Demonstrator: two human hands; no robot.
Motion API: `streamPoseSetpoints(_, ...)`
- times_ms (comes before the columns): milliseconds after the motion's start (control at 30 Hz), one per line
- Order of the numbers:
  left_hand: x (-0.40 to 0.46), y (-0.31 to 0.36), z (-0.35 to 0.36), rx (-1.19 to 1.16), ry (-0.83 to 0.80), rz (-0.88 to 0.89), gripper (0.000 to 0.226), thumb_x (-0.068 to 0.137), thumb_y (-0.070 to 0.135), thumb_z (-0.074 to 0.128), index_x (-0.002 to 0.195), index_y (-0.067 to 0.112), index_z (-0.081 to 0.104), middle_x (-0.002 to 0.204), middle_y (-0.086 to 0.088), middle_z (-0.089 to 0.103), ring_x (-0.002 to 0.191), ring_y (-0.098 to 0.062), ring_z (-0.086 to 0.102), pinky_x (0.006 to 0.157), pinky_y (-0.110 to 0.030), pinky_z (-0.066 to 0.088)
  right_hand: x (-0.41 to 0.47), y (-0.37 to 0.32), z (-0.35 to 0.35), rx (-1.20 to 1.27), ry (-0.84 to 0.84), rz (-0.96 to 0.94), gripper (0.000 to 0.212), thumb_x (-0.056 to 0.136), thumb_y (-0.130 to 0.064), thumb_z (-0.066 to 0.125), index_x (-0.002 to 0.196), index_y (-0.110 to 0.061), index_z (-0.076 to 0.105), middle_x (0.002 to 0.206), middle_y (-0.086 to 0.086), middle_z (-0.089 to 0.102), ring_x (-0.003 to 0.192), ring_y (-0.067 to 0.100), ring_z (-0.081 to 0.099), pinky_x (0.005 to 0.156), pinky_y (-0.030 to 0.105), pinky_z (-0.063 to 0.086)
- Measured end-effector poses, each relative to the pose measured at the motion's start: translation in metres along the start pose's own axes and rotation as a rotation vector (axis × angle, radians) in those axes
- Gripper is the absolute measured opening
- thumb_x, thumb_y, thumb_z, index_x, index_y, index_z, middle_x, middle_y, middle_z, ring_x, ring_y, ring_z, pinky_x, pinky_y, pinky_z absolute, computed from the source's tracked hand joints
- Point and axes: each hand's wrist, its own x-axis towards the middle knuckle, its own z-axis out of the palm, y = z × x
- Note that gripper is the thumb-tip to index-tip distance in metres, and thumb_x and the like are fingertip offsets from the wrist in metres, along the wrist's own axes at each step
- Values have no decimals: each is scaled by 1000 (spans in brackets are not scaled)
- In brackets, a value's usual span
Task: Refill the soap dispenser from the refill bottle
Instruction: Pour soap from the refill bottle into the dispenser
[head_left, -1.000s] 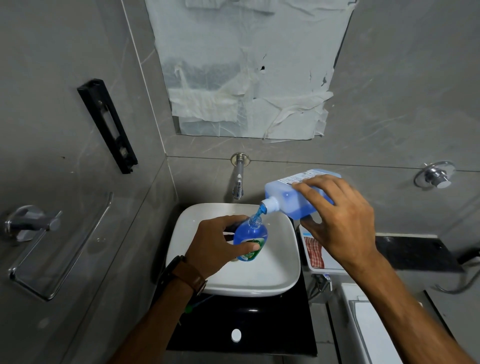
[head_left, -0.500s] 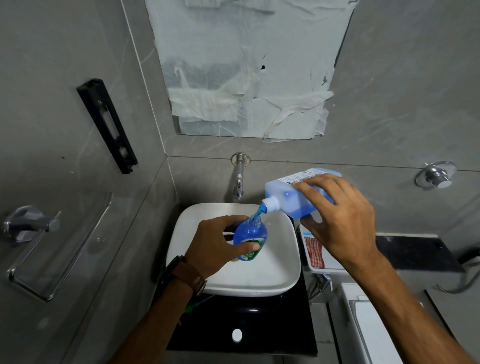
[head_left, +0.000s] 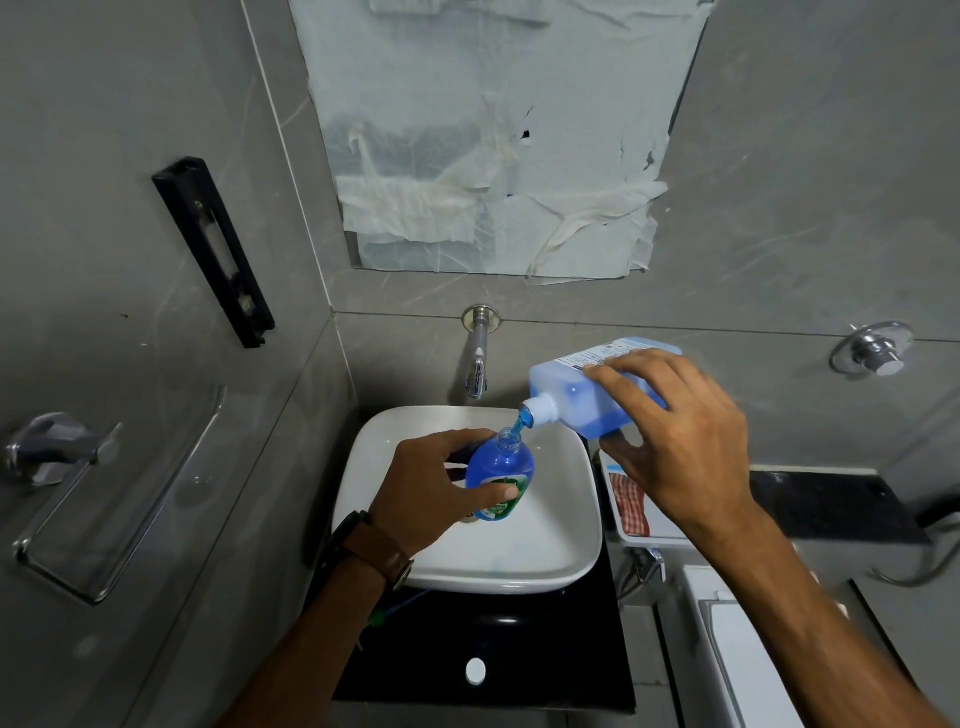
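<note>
Soap dispenser (head_left: 500, 480) first: the fingers (head_left: 493, 500) of the left hand (head_left: 434, 486) curl round its blue body, thumb across the green label, holding it upright over the white sink (head_left: 550, 564), near the middle of the basin. Its pump is off and the clear neck stands open. The fingers (head_left: 628, 366) of the right hand (head_left: 680, 447) wrap the refill bottle (head_left: 576, 397) from above, thumb underneath, gripping it tipped with the white spout down and to the left, just above the dispenser's neck. A thin stream of blue soap (head_left: 519, 421) runs from spout to neck, so the step in hand is the pour itself.

The dispenser looks blue almost up to its shoulder, so by my judgement the fill is close to done. The next move calls for watching the level in the clear neck, then rolling the refill bottle back upright before it overflows, keeping the spout over the neck while the last thread of soap breaks. After that the pump has to go back on; I cannot see it anywhere here.

Farther out, the tap (head_left: 477, 358) juts from the far wall above the sink, and the black worktop (head_left: 519, 644) lies under the basin on the near side.
</note>
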Motion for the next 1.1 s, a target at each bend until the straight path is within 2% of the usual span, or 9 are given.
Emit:
streamPoseSetpoints(300,0,-3,2,4,-4,9,55,70,29,90,120,22,69,102,18,73,98,-4,70,81,-17,59,2,-1,-1,5,-6,-11,64,66,-9,91,127,-16,73,123,9,74,111,36,69,84,48,59)
streamPoseSetpoints(500,0,-4,2,0,-7,19,54,69,30,90,118,27,69,99,23,72,99,-4,70,78,-14,58,2,0,1,14,14,-25,61,69,-13,90,127,-16,73,124,8,73,111,35,68,85,47,59)
streamPoseSetpoints(667,0,-4,2,-8,-8,38,53,68,35,89,117,31,68,98,26,71,98,-4,70,79,-15,58,-2,1,10,36,-12,-6,57,76,-21,83,131,-21,69,125,3,70,112,33,65,86,43,54)
streamPoseSetpoints(767,0,-3,2,-15,-10,55,51,68,35,90,112,44,66,96,31,72,98,-4,70,77,-12,56,-9,-2,17,74,-79,35,60,74,-27,79,133,-22,67,125,2,70,110,31,65,84,41,53)
streamPoseSetpoints(867,-2,-7,2,-33,-2,53,51,68,33,91,111,45,66,102,25,73,98,-6,71,78,-14,57,-21,-8,24,165,-123,109,69,66,-28,81,133,-24,66,124,0,70,104,28,67,79,36,55)
streamPoseSetpoints(967,-9,-16,2,-35,0,31,53,68,33,91,113,45,65,105,25,73,99,-6,71,80,-17,59,-41,-14,37,344,-131,274,73,60,-32,82,130,-31,63,121,-6,71,101,21,69,77,33,57)
streamPoseSetpoints(1100,-30,-39,3,-50,23,-43,54,64,33,92,107,51,65,103,31,72,99,-1,70,79,-13,57,-90,-17,64,568,-206,530,75,56,-35,95,126,-33,68,114,-11,74,96,16,72,82,41,63)
